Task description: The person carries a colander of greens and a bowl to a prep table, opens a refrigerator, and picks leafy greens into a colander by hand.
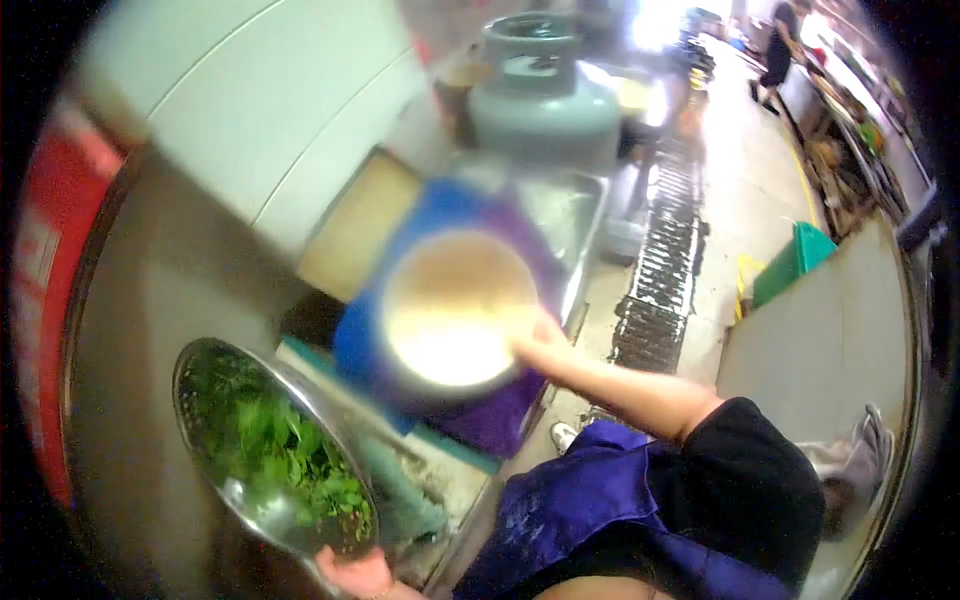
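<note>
At the lower left, my left hand (357,573) grips the near rim of a steel bowl (335,415), which is tilted. Leafy greens (285,450) lie inside it. My right hand (541,347) is closed on the edge of a round pale vessel (460,315), blurred by motion; whether it is a bowl or a basin I cannot make out. Behind that vessel, blue and purple cloth or plastic (480,425) shows around its outline. The fingers of my right hand are partly smeared.
A grey gas cylinder (545,110) stands beyond the metal sink edge (590,230). A drain grate (655,270) runs along the floor. To the right are a green bin (795,265) and a counter (820,330). Another person (783,50) is at the far right.
</note>
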